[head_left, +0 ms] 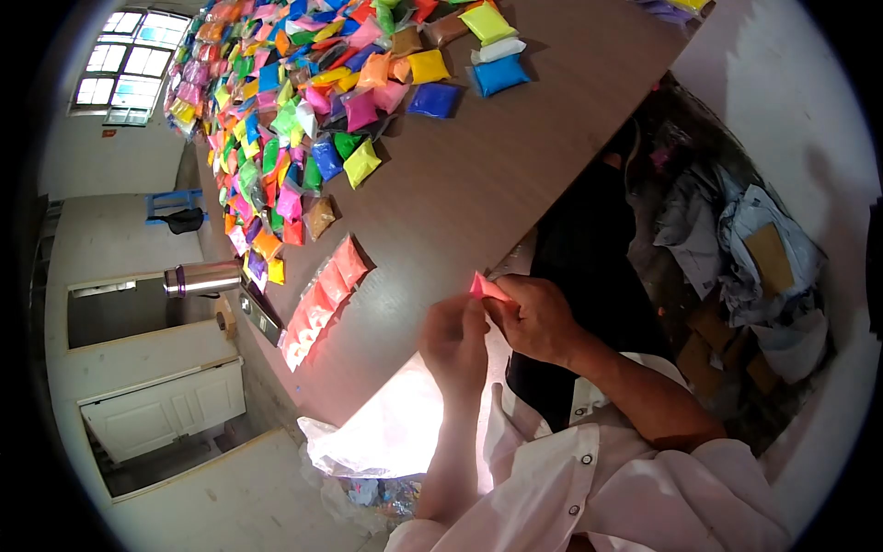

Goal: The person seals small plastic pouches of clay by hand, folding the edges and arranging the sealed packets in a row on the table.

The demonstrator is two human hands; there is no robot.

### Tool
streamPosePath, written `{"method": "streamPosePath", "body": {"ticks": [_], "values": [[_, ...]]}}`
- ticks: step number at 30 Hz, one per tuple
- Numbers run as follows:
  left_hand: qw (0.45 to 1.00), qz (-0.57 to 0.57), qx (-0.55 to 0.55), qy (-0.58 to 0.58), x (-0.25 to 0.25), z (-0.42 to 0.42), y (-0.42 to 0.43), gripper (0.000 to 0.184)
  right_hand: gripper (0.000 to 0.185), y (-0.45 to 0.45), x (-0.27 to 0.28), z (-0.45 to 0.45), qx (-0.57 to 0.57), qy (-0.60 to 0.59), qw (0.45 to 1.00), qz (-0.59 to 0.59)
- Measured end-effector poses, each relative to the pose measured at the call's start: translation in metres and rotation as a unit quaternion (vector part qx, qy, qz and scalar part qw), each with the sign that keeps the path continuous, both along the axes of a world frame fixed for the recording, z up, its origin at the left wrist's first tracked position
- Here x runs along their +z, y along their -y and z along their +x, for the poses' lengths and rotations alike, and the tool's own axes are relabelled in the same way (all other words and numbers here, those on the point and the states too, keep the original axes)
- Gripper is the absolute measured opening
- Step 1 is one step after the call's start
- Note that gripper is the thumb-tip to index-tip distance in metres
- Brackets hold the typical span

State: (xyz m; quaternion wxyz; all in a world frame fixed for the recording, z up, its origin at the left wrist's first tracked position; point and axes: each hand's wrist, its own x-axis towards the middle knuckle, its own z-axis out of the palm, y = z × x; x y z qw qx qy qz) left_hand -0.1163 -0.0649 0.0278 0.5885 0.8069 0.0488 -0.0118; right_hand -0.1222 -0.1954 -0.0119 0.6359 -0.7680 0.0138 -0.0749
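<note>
My right hand [541, 322] is closed in a pinch on a small pink packet [487, 287], of which only a corner shows. My left hand [453, 340], slightly blurred, meets it from the left with its fingers closed on the packet's near side. Much of the packet is hidden by the fingers. Beyond my left hand, a strip of joined salmon-pink packets [322, 299] lies flat on the brown table [414, 221].
A large heap of colourful small packets [303, 120] covers the table's far left. A steel flask [204, 279] and a dark phone-like object [260, 313] are at the left edge. White plastic sheeting [368, 442] hangs near my lap. Bags and cardboard [754, 267] litter the floor at right.
</note>
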Motion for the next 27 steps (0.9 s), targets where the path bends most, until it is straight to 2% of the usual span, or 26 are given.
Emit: {"method": "streamPosePath", "body": {"ticks": [3,7,12,15,17,20,23,27], "values": [[0.998,0.061,-0.028,0.003,-0.004,-0.004,-0.002,0.013,0.015,0.000,-0.002,-0.001,0.001,-0.003,1.000,-0.006],[0.998,0.056,0.008,0.012,0.002,0.003,-0.002,0.014,0.017,0.000,-0.002,-0.002,-0.008,-0.008,1.000,0.010],[0.998,0.055,-0.032,0.002,0.000,-0.001,-0.002,0.013,0.018,0.002,0.001,0.000,0.008,-0.009,1.000,-0.005],[0.998,0.060,0.016,0.009,0.002,0.004,-0.004,0.013,0.019,0.000,0.000,-0.001,-0.011,0.005,1.000,0.014],[0.998,0.064,0.000,0.012,-0.001,0.002,-0.008,0.013,0.018,0.003,0.003,0.000,0.011,0.038,0.999,-0.028],[0.998,0.058,-0.005,0.000,0.000,0.000,-0.008,0.013,0.018,0.001,-0.002,-0.001,0.003,0.000,1.000,-0.006],[0.999,0.039,-0.028,-0.003,0.001,-0.003,-0.010,0.015,0.018,-0.001,-0.007,-0.002,-0.015,0.012,1.000,-0.012],[0.987,0.130,-0.076,0.051,0.004,-0.001,-0.015,0.012,0.020,0.001,-0.005,-0.001,-0.005,-0.003,1.000,-0.018]]}}
